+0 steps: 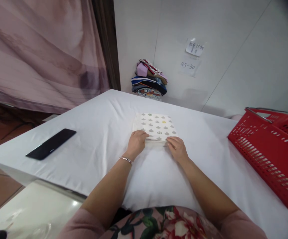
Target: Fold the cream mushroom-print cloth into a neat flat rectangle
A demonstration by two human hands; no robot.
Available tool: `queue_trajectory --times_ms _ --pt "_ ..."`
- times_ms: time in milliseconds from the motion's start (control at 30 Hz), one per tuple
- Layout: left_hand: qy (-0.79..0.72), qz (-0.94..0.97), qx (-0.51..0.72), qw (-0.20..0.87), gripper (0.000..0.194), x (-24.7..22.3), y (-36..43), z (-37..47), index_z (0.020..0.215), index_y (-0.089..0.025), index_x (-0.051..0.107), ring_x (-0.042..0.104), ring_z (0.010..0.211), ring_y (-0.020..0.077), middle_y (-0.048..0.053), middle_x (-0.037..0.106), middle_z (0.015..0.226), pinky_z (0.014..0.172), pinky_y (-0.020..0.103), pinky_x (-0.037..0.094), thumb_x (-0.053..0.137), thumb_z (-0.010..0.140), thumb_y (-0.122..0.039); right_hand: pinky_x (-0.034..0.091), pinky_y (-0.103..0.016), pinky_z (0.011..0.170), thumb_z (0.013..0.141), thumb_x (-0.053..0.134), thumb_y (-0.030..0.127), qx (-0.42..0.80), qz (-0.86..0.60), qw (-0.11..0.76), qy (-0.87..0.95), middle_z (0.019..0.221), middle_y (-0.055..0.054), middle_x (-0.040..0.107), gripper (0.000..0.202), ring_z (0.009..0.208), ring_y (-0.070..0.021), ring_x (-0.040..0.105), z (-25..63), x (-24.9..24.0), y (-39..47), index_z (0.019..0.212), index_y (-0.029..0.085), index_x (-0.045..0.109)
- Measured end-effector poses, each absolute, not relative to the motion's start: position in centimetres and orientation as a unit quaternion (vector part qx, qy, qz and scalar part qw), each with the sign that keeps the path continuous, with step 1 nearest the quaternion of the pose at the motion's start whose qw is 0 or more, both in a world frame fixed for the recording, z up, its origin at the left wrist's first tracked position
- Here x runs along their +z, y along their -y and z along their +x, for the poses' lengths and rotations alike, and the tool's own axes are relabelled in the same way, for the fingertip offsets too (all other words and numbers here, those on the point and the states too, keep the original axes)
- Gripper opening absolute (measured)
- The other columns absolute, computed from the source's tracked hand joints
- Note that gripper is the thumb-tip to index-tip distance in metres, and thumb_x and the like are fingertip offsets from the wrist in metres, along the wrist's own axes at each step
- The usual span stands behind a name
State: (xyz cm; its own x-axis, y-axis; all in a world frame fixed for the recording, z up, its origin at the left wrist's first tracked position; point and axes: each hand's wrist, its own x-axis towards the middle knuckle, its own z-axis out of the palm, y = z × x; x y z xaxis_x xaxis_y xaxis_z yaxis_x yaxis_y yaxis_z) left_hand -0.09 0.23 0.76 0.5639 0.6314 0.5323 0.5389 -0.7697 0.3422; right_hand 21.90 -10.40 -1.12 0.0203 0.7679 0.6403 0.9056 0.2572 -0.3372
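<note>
A folded white cloth (156, 126) with rows of small grey prints and one yellow print lies flat on the white-covered table (96, 126). At its near left corner is my left hand (137, 142), closed, fingers curled over the edge. My right hand (177, 148) holds the near right corner, fingers bent onto the fabric and the thumb side tucked low. Both hands rest close to the tabletop. The undersides of the cloth's near edge and the fingertips beneath it are partly hidden.
A black phone-like slab (51, 143) lies on the left. On the right stands a red plastic basket (270, 149). Behind the table's far edge is a stack of folded fabrics (148, 81) against the wall. A pink curtain (44, 49) hangs at the left.
</note>
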Motion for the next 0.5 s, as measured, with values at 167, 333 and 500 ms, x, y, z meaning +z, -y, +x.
queue_trajectory --times_ms 167,333,500 --pt "-0.372 0.871 0.313 0.069 0.039 0.8 -0.5 -0.1 0.085 -0.023 0.071 0.057 0.094 0.0208 0.002 0.070 0.091 0.084 0.039 0.041 0.043 0.072 0.000 0.044 -0.040 0.087 0.088 0.049 0.023 -0.081 -0.607 0.374 0.697 0.105 -0.005 0.066 0.021 0.098 -0.0207 0.058 21.8 -1.1 10.4 0.101 0.024 0.065" --pt "-0.384 0.870 0.299 0.073 0.038 0.8 -0.1 0.1 0.083 -0.021 0.071 0.058 0.093 0.0213 0.004 0.070 0.091 0.085 0.039 0.040 0.043 0.070 0.000 0.043 -0.040 0.087 0.087 0.049 0.022 -0.088 -0.606 0.361 0.704 0.105 -0.005 0.066 0.022 0.098 -0.0209 0.058 21.9 -1.2 10.3 0.102 0.024 0.064" --pt "-0.366 0.878 0.303 0.056 0.041 1.3 0.8 -0.1 0.095 -0.022 0.069 0.055 0.098 0.0219 0.005 0.067 0.097 0.092 0.041 0.037 0.045 0.068 -0.002 0.043 -0.039 0.087 0.085 0.048 0.017 -0.099 -0.613 0.346 0.703 0.106 -0.005 0.065 0.025 0.099 -0.0210 0.058 22.0 -1.6 10.1 0.103 0.024 0.064"
